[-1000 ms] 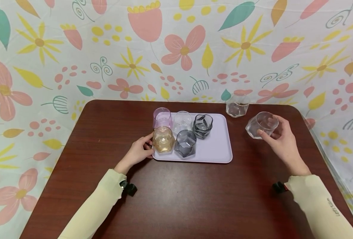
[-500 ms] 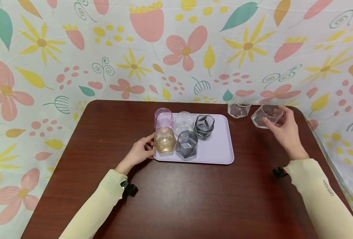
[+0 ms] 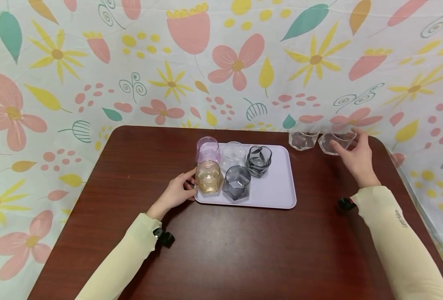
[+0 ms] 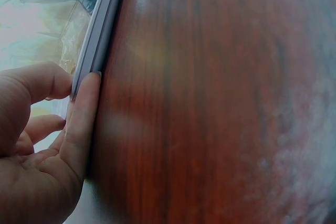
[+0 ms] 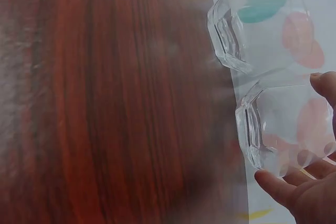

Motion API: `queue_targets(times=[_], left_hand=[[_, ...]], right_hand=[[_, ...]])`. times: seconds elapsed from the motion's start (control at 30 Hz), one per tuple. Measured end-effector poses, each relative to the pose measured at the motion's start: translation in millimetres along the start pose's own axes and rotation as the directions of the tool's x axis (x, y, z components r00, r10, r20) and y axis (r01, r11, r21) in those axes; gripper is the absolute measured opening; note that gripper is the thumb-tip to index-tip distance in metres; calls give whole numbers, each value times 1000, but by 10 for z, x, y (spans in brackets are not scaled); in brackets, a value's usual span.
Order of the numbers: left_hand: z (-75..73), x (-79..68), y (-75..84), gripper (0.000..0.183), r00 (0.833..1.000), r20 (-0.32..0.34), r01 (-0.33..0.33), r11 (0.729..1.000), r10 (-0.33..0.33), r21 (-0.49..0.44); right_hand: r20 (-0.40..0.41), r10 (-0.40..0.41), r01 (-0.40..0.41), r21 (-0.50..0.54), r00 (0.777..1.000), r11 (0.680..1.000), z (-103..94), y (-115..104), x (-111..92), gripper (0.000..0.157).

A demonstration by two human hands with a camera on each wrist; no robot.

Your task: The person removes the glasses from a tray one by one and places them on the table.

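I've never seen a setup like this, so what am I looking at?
There's no machine, just a person's bare left hand and right hand. The wide picture is taken from the head; the two close-ups, from the wrists. On the brown table lies a pale purple tray bearing a pink glass, an amber glass, a clear glass and two grey glasses. The left hand grips the tray's left end. The right hand holds another clear glass at the table's back, beside a similar one.
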State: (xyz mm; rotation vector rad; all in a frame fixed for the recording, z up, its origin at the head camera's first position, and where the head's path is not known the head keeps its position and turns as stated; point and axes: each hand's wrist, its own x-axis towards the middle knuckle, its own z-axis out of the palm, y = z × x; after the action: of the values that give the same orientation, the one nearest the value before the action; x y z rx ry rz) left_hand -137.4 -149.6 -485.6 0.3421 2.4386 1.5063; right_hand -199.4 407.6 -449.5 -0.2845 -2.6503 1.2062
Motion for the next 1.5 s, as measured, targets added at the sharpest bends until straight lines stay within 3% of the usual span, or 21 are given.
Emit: queue_targets(times=[0.37,0.8,1.5], left_hand=[[41,3,0,78,1000,5,-13,1000,13,12],[16,7,8,78,1000,2,-16,999,16,45],[0,-8,1,78,1000,7,2,1000,-2,0]], right_hand=[[11,66,-66,-7,998,998,23,-1,42,93],[98,62,-65,25,993,998,-39,-9,50,98],[35,-39,36,76,999,996,-147,-247,-551,79]])
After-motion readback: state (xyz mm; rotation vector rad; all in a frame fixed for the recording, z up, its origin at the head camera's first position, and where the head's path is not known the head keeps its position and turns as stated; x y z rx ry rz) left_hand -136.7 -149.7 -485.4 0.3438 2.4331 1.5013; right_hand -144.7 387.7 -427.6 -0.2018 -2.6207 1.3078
